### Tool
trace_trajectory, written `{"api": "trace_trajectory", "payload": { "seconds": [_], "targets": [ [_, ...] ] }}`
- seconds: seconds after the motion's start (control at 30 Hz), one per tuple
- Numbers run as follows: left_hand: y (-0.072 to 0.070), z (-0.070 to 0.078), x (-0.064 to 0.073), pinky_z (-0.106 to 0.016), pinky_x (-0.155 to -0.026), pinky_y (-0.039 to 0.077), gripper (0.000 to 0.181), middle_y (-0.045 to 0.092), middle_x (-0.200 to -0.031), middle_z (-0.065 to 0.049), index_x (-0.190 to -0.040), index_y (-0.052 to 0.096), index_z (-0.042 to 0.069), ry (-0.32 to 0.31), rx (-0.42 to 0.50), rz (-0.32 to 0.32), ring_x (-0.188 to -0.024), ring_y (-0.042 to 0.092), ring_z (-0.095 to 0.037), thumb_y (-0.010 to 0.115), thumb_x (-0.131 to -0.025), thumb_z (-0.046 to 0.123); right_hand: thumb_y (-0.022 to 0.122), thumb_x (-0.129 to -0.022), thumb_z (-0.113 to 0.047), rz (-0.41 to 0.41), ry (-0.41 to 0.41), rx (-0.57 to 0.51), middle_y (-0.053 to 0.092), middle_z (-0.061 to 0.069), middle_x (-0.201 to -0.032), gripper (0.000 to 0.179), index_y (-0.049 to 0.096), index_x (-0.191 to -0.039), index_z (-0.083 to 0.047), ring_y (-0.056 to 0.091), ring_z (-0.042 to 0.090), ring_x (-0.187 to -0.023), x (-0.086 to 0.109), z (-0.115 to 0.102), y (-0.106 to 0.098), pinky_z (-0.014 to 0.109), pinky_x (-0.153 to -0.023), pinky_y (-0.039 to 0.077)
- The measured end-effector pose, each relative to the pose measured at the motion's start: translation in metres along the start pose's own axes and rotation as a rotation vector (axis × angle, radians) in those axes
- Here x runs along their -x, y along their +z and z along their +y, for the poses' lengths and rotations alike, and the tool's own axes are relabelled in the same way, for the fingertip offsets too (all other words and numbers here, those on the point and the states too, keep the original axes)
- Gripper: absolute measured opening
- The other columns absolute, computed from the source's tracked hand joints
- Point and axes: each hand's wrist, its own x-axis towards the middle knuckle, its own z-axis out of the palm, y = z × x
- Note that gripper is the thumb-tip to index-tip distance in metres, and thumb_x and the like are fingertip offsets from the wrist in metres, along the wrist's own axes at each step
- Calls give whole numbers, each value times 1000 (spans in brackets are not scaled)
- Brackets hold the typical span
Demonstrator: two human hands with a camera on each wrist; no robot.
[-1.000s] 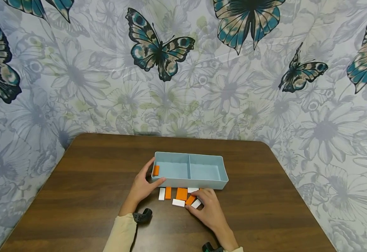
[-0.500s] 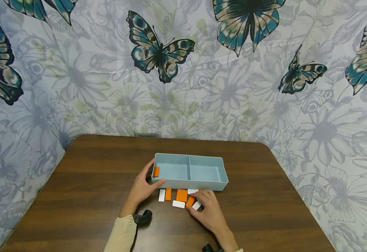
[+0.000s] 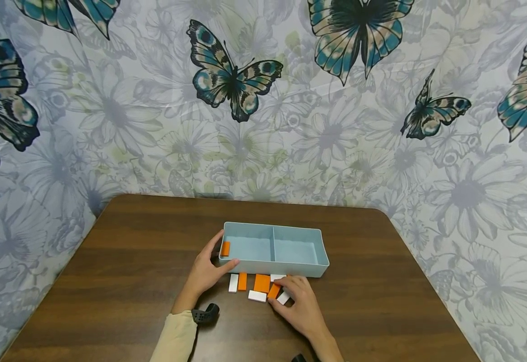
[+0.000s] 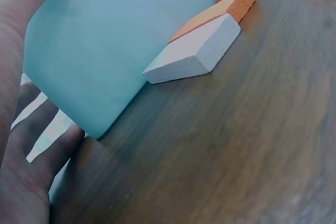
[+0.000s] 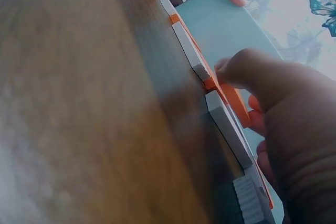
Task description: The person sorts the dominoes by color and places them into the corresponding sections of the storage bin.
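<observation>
A light blue two-compartment box (image 3: 281, 269) stands on the table. My left hand (image 3: 203, 275) holds its left end, thumb at the front rim and fingers around the end wall. One orange block (image 3: 225, 249) is inside the left compartment, against the end wall. In front of the box, my right hand (image 3: 301, 307) pinches another orange block (image 3: 274, 290) between thumb and fingers; the right wrist view shows this orange block (image 5: 236, 106) tilted. White and orange blocks lie around it, including a white block (image 3: 283, 297) beside the fingers. The right hand partly hides some blocks.
More blocks lie along the box's front wall: a white block (image 3: 233, 283), an orange block (image 3: 243, 281) and a larger orange piece (image 3: 261, 283). Another white block (image 3: 257, 296) lies nearer me. The brown table (image 3: 146, 241) ends at a butterfly-patterned cloth (image 3: 245, 156).
The head view has tilted slightly, so everything sits a little lower in it. Both hands, the box and the blocks keep nearly the same places relative to each other.
</observation>
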Motion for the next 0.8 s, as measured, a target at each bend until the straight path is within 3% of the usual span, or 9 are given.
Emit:
{"api": "trace_trajectory", "payload": {
  "seconds": [0.2,0.43,0.8],
  "targets": [
    [2,-1,-1,-62,-110,43,94,40,-163,-9,-161,32,38,-4,0,4,-130,55,-36,83,-84,52,93,-76,-25,-2,42,-39,70,-13,-112,40,77,-112,-21,61,8,-104,2,-2,-3,35,-92,57],
    [2,0,0,-63,-111,41,94,39,-163,-9,-162,33,32,10,16,4,-134,53,-37,84,-84,50,93,-77,-22,-20,61,-96,69,-13,-113,41,76,-114,-20,63,7,-103,3,-3,-7,33,-92,58],
    [1,-1,-1,-63,-112,39,93,39,-164,-10,-161,33,35,7,8,6,-137,51,-37,83,-84,48,94,-75,-16,42,-101,-121,68,-8,-112,43,76,-113,-13,67,13,-98,-7,-5,-16,31,-86,60]
  ]
}}
